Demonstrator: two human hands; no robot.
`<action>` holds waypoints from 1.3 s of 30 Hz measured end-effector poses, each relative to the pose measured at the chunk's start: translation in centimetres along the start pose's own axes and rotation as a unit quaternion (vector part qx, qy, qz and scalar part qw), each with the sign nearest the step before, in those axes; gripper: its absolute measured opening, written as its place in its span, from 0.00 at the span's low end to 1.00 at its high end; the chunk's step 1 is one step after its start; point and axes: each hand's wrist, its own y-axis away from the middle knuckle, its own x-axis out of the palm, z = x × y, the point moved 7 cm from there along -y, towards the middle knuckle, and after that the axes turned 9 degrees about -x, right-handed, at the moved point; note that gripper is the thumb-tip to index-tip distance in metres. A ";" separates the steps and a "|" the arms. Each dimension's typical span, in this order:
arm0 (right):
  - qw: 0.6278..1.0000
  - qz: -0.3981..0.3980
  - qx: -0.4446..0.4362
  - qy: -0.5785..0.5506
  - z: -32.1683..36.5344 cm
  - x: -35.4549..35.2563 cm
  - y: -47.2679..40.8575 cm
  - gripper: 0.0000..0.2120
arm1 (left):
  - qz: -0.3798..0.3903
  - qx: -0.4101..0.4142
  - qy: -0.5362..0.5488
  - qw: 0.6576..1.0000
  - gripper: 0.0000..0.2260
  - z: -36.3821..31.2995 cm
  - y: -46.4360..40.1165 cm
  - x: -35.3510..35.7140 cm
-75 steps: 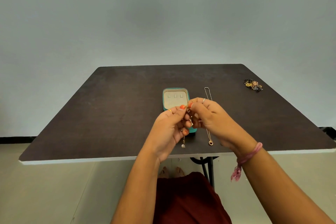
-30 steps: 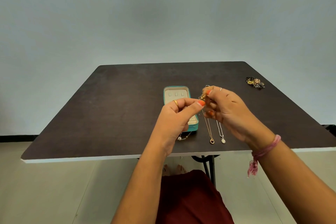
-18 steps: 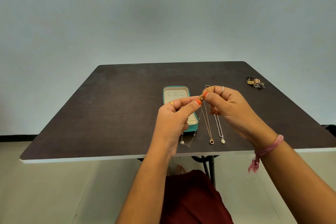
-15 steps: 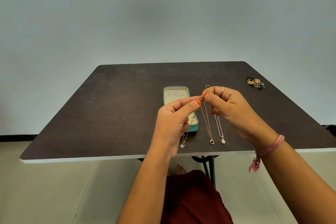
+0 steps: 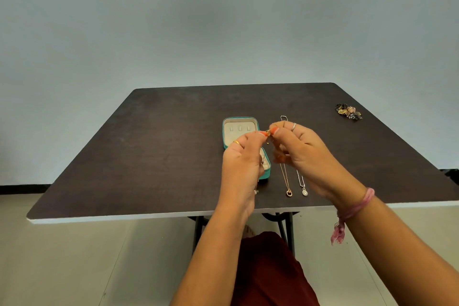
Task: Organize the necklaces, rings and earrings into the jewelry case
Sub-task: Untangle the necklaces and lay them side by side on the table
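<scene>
An open teal jewelry case (image 5: 239, 122) with a cream lining lies at the table's middle. Above it my left hand (image 5: 242, 164) and my right hand (image 5: 301, 154) pinch the two ends of a thin gold necklace (image 5: 268, 133) at its clasp, fingertips nearly touching. The chain hangs down behind my left hand, and its small pendant (image 5: 255, 191) shows near my wrist. Two more necklaces lie straight on the table right of the case: a gold one (image 5: 288, 191) and a silver one (image 5: 304, 191), partly hidden by my right hand.
A small heap of rings and earrings (image 5: 349, 111) sits near the table's far right edge. The dark table (image 5: 154, 156) ends in a white front edge close to my body. A grey wall stands behind it.
My hands drew apart from a tight huddle, then came back together at the clasp. They shifted a little left over the case, and the hanging pendant swung beneath my left hand.
</scene>
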 end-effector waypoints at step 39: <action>0.923 0.106 -0.168 0.329 3.2 -1.6 0.4 0.03 | 0.103 0.074 -0.267 0.955 0.06 -1.8 -0.4 -1.4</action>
